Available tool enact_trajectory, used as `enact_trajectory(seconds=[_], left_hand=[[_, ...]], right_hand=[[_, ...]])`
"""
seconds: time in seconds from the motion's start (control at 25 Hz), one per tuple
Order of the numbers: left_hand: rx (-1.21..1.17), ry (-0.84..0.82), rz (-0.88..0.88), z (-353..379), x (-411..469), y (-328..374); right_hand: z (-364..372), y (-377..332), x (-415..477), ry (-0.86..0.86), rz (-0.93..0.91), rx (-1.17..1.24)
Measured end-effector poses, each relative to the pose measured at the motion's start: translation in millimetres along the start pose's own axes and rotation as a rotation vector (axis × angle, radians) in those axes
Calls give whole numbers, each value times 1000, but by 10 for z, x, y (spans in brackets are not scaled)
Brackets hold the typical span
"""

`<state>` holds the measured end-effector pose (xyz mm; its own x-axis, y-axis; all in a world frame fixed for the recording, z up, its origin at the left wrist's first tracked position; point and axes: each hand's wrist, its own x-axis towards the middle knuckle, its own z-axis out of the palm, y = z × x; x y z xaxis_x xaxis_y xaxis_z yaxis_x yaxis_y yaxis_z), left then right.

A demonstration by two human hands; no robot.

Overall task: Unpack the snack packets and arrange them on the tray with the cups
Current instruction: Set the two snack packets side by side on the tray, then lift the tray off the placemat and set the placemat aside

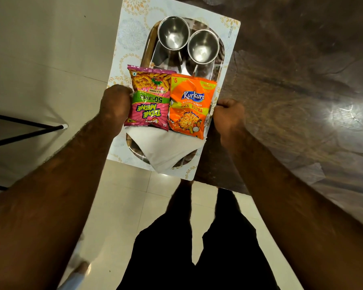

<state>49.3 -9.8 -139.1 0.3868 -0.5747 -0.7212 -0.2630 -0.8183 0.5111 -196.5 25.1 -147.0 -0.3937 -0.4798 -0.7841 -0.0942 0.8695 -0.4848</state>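
A steel tray rests on a patterned placemat at the table's corner. Two empty steel cups stand at the tray's far end. Side by side on the tray lie a pink snack packet and an orange Kurkure packet. A folded white napkin covers the tray's near end. My left hand is closed on the tray's left edge, beside the pink packet. My right hand is closed on the tray's right edge, beside the orange packet.
The dark glossy table stretches to the right. The placemat overhangs the table edge above a pale tiled floor. Black furniture legs stand at the left. My legs in black shorts are below.
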Motion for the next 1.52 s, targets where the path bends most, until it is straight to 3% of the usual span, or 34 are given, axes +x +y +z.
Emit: enact_trajectory(seconds=[0.08,0.28,0.52,0.84,1.24,1.52], left_hand=[[54,32,51,-106,83,-43],[22,-166,27,-31,49,-27],[-124,-256,-144,-86,44,-13],[121,-398,1,-109,140,-5],[-129,-523,5,36,61,17],[-272,-366,-55,79,39,-76]], right_hand=[[-6,25,29,8,-2,15],[28,6,83,-5,87,168],[92,-12,149,26,84,166],[114,3,166,-26,43,119],[135,-38,141,3,4,6],[80,35,170,147,-129,-116]])
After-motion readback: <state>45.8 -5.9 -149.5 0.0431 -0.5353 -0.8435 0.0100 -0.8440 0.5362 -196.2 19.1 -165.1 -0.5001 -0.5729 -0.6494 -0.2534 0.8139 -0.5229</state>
